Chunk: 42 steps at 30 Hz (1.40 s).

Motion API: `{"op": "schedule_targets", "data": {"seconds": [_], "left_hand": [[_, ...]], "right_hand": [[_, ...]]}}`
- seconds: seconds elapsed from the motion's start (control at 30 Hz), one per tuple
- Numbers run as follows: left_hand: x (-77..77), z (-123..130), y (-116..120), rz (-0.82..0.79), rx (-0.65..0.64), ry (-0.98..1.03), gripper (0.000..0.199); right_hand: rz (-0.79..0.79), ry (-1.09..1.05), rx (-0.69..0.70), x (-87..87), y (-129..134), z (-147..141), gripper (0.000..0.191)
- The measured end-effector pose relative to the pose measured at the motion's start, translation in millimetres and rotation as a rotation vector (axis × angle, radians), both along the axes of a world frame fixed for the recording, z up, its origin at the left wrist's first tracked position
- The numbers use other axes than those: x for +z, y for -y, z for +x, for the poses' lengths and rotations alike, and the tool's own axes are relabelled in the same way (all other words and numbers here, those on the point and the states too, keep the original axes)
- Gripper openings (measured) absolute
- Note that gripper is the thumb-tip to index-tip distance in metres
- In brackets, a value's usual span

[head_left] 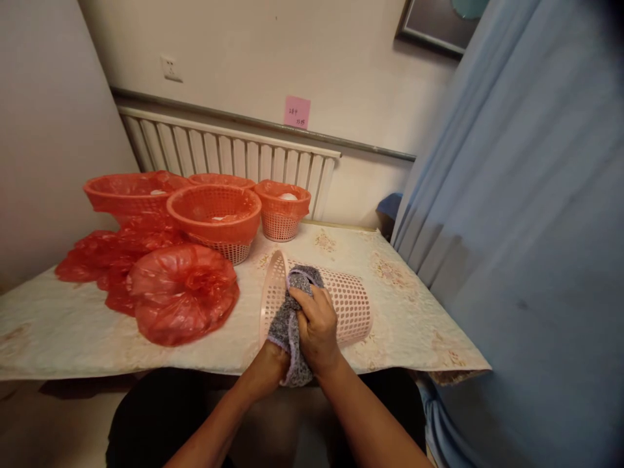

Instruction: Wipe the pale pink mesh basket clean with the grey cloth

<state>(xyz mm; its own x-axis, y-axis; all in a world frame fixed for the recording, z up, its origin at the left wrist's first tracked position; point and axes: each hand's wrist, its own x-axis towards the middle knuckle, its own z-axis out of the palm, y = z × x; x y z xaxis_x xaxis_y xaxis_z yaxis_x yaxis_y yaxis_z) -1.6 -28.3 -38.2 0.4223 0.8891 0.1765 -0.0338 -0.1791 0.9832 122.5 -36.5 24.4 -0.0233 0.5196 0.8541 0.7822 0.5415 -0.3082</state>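
A grey cloth with a pale purple edge (298, 325) is bunched between my two hands, in front of a pale pink plastic basket (348, 299) with a grid of holes. The basket lies on its side on the table, its mouth facing left. My right hand (319, 325) is closed around the cloth's upper part. Lower and to the left, my left hand (270, 369) grips the cloth from below, its fingers mostly covered by the folds. Whether either hand touches the basket, I cannot tell.
Several upright baskets lined with red plastic bags, one in front (214, 224) and a smaller one (283, 208), stand at the back left. Crumpled red bags (182, 296) lie nearer me. A floral cloth covers the table (404, 325). A blue curtain (511, 227) hangs along the right.
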Motion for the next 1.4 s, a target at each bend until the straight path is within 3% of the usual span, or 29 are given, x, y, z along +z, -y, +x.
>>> {"op": "schedule_targets", "data": {"seconds": [0.13, 0.27, 0.43, 0.53, 0.7, 0.97, 1.07, 1.2, 1.4], "left_hand": [[6.2, -1, 7, 0.015, -0.03, -0.082, 0.044], [11.2, -2, 9, 0.015, -0.034, -0.118, 0.045], [9.7, -2, 8, 0.014, -0.041, -0.114, 0.046], [6.6, -5, 4, 0.006, -0.014, -0.12, 0.044], [3.7, -10, -5, -0.012, -0.04, -0.14, 0.039], [10.7, -6, -9, -0.042, -0.105, -0.087, 0.032], [12.5, -9, -8, -0.006, -0.128, -0.07, 0.028], [13.1, -15, -11, 0.046, -0.147, -0.116, 0.028], [-6.1, -18, -25, 0.031, -0.035, -0.152, 0.032]], "right_hand": [[-0.037, 0.071, -0.046, 1.2, -13, 22, 0.04], [-0.133, 0.106, -0.182, -3.1, -39, 73, 0.035], [-0.161, -0.012, -0.34, -26.2, -50, 153, 0.033], [-0.133, -0.071, -0.427, -42.8, -35, 171, 0.035], [-0.059, -0.165, -0.486, -57.3, -8, 136, 0.036], [-0.046, -0.113, -0.106, -38.6, 10, 20, 0.041], [0.0, -0.082, -0.074, -24.2, 0, -1, 0.042], [0.002, -0.014, -0.055, 0.0, -28, -8, 0.041], [-0.083, -0.03, -0.034, 24.2, -65, -8, 0.034]]}}
